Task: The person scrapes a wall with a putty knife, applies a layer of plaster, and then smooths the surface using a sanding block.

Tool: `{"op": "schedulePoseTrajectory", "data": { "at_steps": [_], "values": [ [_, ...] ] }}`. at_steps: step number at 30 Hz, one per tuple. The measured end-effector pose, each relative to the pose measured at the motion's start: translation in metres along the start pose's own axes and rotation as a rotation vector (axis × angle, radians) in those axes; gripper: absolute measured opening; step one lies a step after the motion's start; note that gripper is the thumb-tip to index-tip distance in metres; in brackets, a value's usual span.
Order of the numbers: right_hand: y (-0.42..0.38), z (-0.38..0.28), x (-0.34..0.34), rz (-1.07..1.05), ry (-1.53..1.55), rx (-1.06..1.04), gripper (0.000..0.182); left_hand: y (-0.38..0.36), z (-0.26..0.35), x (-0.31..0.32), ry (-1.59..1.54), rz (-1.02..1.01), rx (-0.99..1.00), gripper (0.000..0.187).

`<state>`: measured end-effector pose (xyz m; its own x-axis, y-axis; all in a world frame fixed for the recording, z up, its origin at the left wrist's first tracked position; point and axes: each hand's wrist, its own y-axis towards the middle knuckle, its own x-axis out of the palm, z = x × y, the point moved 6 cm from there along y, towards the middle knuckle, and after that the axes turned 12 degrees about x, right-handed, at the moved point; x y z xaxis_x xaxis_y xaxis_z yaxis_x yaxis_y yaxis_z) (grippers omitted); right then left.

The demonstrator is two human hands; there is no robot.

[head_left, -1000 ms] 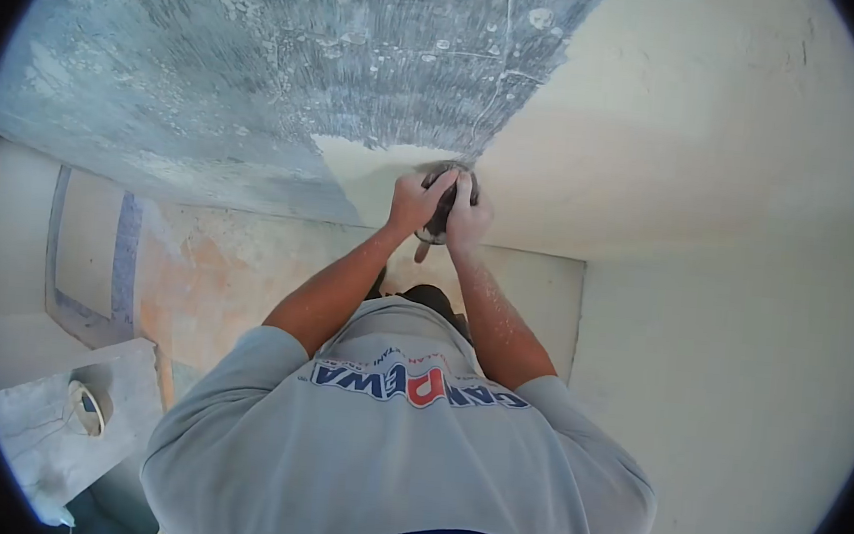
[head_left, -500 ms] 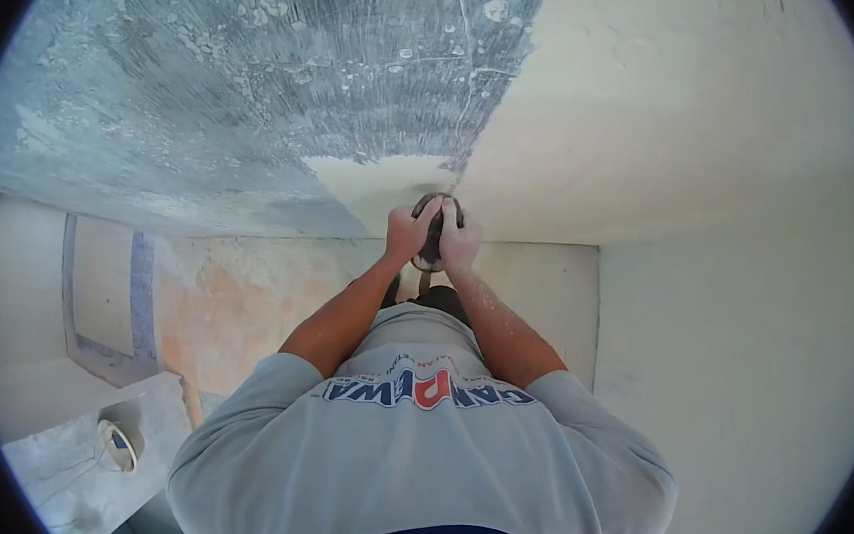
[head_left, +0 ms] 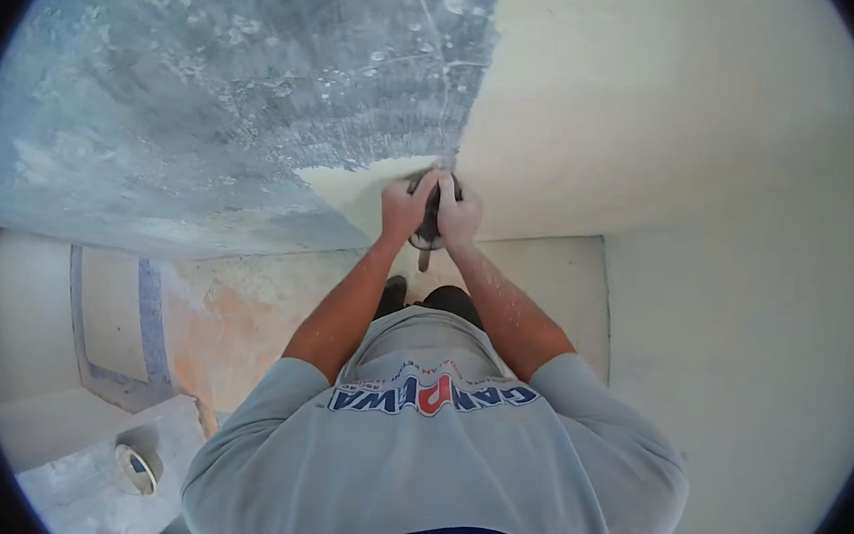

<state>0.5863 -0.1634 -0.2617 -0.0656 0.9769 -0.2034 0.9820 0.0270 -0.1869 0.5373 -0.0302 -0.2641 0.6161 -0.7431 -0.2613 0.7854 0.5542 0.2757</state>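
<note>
My left hand (head_left: 403, 211) and my right hand (head_left: 461, 218) are closed on the two sides of one dark plastering trowel (head_left: 432, 217), their thumbs close together on top. A short brown handle end (head_left: 423, 261) sticks out below it towards my body. The trowel is against the wall, at the lower tip of the seam between a rough blue-grey surface (head_left: 292, 76) and smooth cream plaster (head_left: 620, 112). A cream patch (head_left: 353, 189) spreads just left of my left hand. My fingers hide the trowel's edge, and pale dust marks my right hand and forearm.
The floor (head_left: 243, 308) below is stained cream and orange. At lower left, an oval pale container (head_left: 136, 470) sits on a whitish ledge (head_left: 69, 480), near a blue-bordered panel (head_left: 114, 313). A pale wall (head_left: 728, 391) stands on my right.
Both hands and the trowel have moved a little up the wall, towards the cream patch's top edge. The camera view has shifted slightly; both hands keep their hold.
</note>
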Motion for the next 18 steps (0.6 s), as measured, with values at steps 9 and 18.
{"op": "schedulePoseTrajectory", "data": {
  "at_steps": [9,18],
  "values": [
    [-0.019,0.031,-0.011,-0.005,0.299,0.234,0.038,-0.048,-0.035,0.003,-0.121,-0.059,0.025,0.041],
    [-0.023,0.044,-0.007,-0.04,0.26,0.087,0.038,-0.061,-0.015,0.004,-0.474,-0.001,-0.297,0.034]
  ]
}}
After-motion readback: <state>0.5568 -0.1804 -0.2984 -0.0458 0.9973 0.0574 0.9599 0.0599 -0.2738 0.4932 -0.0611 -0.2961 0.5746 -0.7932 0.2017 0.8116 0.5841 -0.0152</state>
